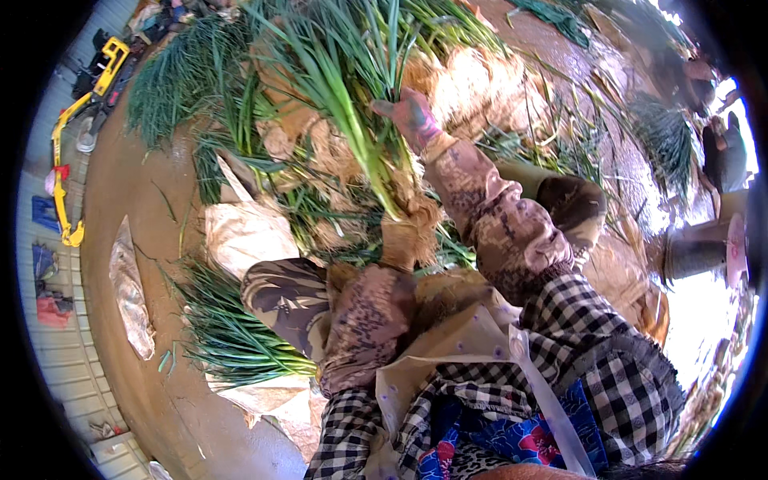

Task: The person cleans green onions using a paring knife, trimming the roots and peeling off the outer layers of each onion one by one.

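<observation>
Long green onions (pixel 346 112) slant across the middle, leaves fanning toward the far side and pale stalk ends toward me. My left hand (pixel 398 232) closes on the pale lower ends of some stalks, beside a clump of brown roots (pixel 428 220); most of its fingers are hidden. Farther out, my right hand (pixel 412 120), in a stained pinkish glove, is at the right side of the leaves. Its thumb stretches left, apart from the other fingers, with nothing plainly gripped. Both forearms wear camouflage sleeve covers over black-and-white checked sleeves.
More onion bundles (pixel 472 84) with tan roots lie at the far side. Another bundle (pixel 248 340) rests left of my knee, near a pale sack (pixel 248 232). A yellow toy excavator (pixel 60 152) stands at the left wall. A bucket (pixel 696 248) is at right.
</observation>
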Available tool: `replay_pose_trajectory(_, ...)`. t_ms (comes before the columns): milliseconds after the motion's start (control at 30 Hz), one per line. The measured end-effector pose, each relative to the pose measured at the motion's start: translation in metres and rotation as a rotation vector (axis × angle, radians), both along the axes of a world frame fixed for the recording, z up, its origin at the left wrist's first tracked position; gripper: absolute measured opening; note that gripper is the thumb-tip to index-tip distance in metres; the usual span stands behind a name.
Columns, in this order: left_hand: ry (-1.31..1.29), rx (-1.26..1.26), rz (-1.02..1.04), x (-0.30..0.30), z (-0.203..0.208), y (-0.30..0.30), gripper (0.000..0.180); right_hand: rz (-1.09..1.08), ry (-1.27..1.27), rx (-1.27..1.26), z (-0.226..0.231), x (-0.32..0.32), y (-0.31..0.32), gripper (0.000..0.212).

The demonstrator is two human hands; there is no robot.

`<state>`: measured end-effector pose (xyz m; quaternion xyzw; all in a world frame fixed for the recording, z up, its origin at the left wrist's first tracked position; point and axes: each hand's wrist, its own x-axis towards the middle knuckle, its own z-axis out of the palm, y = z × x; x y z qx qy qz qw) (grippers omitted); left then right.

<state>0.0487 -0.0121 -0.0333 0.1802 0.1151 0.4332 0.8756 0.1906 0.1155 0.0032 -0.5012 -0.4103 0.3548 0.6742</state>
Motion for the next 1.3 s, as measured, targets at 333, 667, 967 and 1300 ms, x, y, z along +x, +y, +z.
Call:
replay_pose_trajectory(333, 0.228, -0.066, -0.133, -0.023, 0.02, -0.003, 0.032, 0.126, 0.236, -0.256, 0.041, 0.001, -0.079, 0.015)
replay_pose_trajectory(667, 0.452, -0.077, 0.016, -0.029, 0.007, 0.034, 0.025, 0.472, 0.708, -0.016, 0.049, 0.06, -0.172, 0.024)
replay_pose_trajectory(967, 0.61, 0.115, 0.058, -0.038, 0.001, 0.021, 0.024, 0.26, 0.132, -0.106, 0.105, -0.003, -0.12, 0.03)
replay_pose_trajectory(1300, 0.322, 0.187, 0.121, -0.022, 0.015, 0.009, 0.016, 0.379, -0.645, -0.154, 0.048, -0.021, -0.034, 0.028)
